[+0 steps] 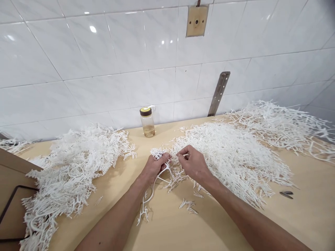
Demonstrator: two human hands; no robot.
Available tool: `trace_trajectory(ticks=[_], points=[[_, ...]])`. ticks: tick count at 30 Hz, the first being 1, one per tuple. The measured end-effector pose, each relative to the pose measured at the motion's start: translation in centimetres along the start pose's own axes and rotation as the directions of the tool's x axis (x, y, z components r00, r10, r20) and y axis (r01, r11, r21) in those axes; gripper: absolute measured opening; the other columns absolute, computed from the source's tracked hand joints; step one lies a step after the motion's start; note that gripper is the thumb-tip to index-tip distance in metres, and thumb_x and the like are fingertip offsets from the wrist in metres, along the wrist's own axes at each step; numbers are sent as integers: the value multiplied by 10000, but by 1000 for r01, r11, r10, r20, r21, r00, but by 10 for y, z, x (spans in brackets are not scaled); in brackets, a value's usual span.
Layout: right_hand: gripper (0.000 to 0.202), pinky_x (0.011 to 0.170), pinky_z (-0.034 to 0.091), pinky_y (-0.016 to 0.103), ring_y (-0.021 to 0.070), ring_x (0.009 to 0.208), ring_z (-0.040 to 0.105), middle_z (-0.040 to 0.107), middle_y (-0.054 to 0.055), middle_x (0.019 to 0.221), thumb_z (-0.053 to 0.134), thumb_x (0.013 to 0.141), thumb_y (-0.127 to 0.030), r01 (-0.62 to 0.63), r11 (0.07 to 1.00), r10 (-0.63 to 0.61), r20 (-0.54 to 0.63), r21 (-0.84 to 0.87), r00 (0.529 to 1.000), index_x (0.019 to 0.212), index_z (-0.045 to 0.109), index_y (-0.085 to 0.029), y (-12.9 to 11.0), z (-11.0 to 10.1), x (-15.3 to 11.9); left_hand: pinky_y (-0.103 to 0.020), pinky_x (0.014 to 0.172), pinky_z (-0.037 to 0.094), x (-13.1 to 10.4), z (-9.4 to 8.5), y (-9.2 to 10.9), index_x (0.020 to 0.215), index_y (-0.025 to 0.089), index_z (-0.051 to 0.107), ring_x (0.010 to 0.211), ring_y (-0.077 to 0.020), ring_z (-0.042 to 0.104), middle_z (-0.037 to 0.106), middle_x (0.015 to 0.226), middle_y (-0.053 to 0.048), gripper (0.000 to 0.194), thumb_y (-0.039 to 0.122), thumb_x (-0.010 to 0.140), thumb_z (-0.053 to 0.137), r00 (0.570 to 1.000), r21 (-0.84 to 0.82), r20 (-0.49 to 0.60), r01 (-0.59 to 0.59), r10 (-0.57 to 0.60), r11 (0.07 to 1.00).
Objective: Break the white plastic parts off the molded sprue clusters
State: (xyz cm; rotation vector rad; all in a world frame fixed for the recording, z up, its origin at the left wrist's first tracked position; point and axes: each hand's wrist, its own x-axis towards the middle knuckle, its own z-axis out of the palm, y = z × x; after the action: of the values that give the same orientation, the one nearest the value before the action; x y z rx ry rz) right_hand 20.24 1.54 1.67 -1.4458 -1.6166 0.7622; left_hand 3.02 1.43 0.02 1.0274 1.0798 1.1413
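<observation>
We see a white, branched strand [166, 168] gripped in our left hand [154, 166], its slender forked stems trailing toward us over the worktop [167, 232]; a tuft of short white tips [157, 152] shows just beyond that hand, and a tangled white heap [227, 153] spreads to the right.

Just left of the bottle [148, 128], I have a narrow gap before the left heap of white strands [81, 160]; it widens into an open lane of table [115, 184] on the bottle's near side. Behind the bottle, the tiled wall [91, 90] stops me. To its right, a thin passage follows the wall toward the upright metal bar [219, 94], hemmed in by the right heap [235, 157]. In front of the bottle, the left grip [154, 167] and right grip [193, 164] block my approach.
</observation>
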Motion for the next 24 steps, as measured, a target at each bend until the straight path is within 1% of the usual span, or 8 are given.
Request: trace_trajectory(ticks=[4, 7, 9, 11, 13, 16, 19, 24], points=[[94, 447, 378, 250, 121, 444, 493, 607, -15, 609, 537, 817, -311, 78, 996, -81, -75, -38, 994, 821, 549, -218, -2, -12, 4, -213, 480, 260, 1, -2, 2, 883, 118, 741, 498, -73, 408, 591, 655, -15, 451, 524, 688, 775, 998, -19, 66, 27, -26, 999], [107, 503, 405, 265, 133, 490, 505, 611, -2, 626, 533, 834, -314, 145, 984, -156, -107, -107, 982, 817, 573, -216, -2, -18, 6, -221, 468, 224, -1, 0, 4, 825, 124, 725, 474, -72, 359, 515, 584, 15, 422, 525, 699, 756, 992, -20, 122, 28, -25, 999], [127, 574, 441, 280, 140, 549, 541, 657, 26, 729, 532, 844, -311, 191, 970, -208, -105, -152, 973, 826, 605, -209, -1, -19, 7, -227, 468, 209, -3, 2, 5, 794, 129, 711, 461, -74, 334, 452, 530, 34, 407, 525, 708, 742, 986, -12, 163, 37, -35, 999], [156, 641, 467, 295, 145, 605, 578, 693, 52, 866, 526, 856, -309, 221, 960, -234, -61, -169, 970, 850, 640, -202, -2, -20, 7, -232, 475, 207, -5, 4, 5, 778, 131, 706, 458, -78, 322, 415, 501, 44, 406, 530, 711, 733, 978, 5, 205, 41, -41, 999], [197, 674, 481, 304, 154, 651, 611, 709, 57, 922, 516, 876, -328, 214, 966, -214, 19, -142, 977, 886, 667, -202, -3, -21, 7, -236, 486, 219, -6, 7, 5, 763, 126, 708, 474, -83, 335, 426, 511, 38, 413, 535, 708, 734, 972, 26, 232, 22, -27, 999], [254, 707, 499, 311, 178, 717, 654, 728, 43, 849, 509, 902, -374, 186, 982, -177, 172, -40, 969, 966, 690, -206, -8, -22, 4, -238, 507, 246, -8, 10, 5, 728, 124, 703, 507, -91, 368, 468, 547, 20, 411, 533, 711, 734, 966, 49, 257, -8, -5, 999], [250, 688, 505, 306, 185, 714, 672, 733, 25, 768, 529, 893, -356, 163, 987, -161, 283, 16, 946, 1004, 699, -210, -12, -22, 1, -239, 506, 247, -11, 12, 7, 681, 132, 680, 507, -92, 363, 484, 546, 15, 403, 530, 707, 741, 962, 66, 272, -6, -12, 998], [176, 606, 486, 283, 169, 627, 652, 719, 13, 693, 557, 852, -310, 130, 991, -125, 310, 5, 942, 848, 700, -208, -12, -20, 1, -240, 507, 270, -15, 15, 11, 593, 145, 625, 491, -91, 381, 510, 525, 12, 402, 507, 657, 787, 961, 75, 277, -1, -20, 997]])
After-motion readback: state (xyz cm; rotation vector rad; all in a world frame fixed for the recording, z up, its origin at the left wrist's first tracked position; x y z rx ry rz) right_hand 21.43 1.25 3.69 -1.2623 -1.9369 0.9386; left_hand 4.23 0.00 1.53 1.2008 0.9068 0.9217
